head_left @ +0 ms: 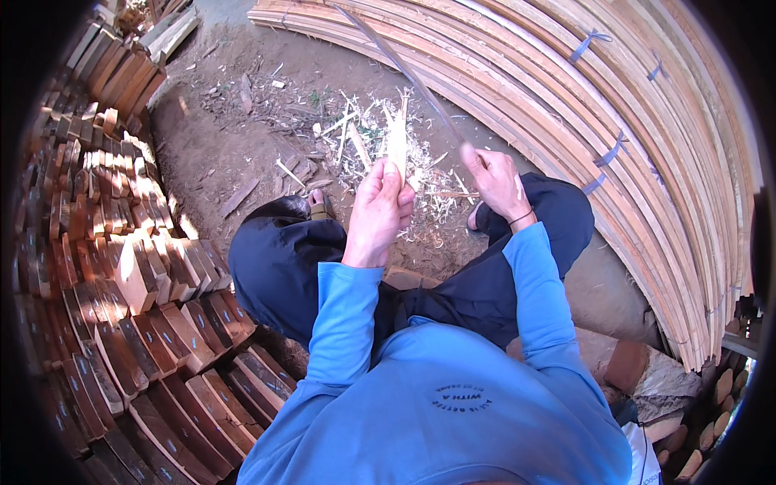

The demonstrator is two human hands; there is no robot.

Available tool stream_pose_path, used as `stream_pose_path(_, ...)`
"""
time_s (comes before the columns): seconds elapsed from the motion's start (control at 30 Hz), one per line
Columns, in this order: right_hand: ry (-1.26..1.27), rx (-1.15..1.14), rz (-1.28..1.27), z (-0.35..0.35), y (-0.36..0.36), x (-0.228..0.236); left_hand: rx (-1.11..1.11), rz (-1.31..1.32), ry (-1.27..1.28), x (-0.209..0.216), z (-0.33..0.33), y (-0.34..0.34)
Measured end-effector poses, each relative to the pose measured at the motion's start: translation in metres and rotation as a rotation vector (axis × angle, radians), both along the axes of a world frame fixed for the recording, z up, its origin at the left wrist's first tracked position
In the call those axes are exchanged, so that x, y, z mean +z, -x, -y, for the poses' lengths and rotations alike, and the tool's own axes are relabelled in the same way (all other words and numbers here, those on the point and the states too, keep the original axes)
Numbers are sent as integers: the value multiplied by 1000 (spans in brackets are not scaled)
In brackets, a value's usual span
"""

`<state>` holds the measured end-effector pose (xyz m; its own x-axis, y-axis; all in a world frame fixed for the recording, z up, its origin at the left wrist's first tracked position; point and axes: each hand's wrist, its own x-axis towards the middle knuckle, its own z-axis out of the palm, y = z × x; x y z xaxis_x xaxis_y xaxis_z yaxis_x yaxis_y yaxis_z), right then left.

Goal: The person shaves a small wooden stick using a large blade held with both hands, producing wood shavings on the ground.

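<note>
My left hand (pixel 380 206) is closed around the lower end of a pale wood strip (pixel 397 141), which points away from me and looks overexposed in the sunlight. In my right hand (pixel 497 184) is a machete (pixel 404 69); its long, narrow dark blade slants up and to the left, past the strip and over the edge of the plank stack. The fist hides its handle. Blade and strip appear apart. Beneath and beyond my hands, curled wood shavings (pixel 368 121) and thin splinters lie on the dirt between my feet.
Long, bent planks (pixel 566 89) tied with blue strips are stacked along the right. On the left stand rows of short cut boards (pixel 162 339), some sunlit. Near my right side are a reddish-brown block (pixel 626 365) and a stone. Bark scraps (pixel 240 196) litter the dirt floor.
</note>
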<state>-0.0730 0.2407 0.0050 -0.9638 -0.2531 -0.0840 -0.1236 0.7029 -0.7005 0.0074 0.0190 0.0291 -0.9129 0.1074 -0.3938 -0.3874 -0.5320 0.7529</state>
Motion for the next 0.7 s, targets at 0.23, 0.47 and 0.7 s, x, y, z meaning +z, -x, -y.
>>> stream_pose_path(0.23, 86, 240, -4, -20, -36, 20, 119, 21, 89, -3, 3, 2)
stream_pose_path(0.47, -27, 269, -29, -14, -35, 20, 227, -114, 285, -17, 0, 4)
stream_pose_path(0.7, 8, 227, 20, 9, -25, 15, 198, -44, 135, -1, -3, 1)
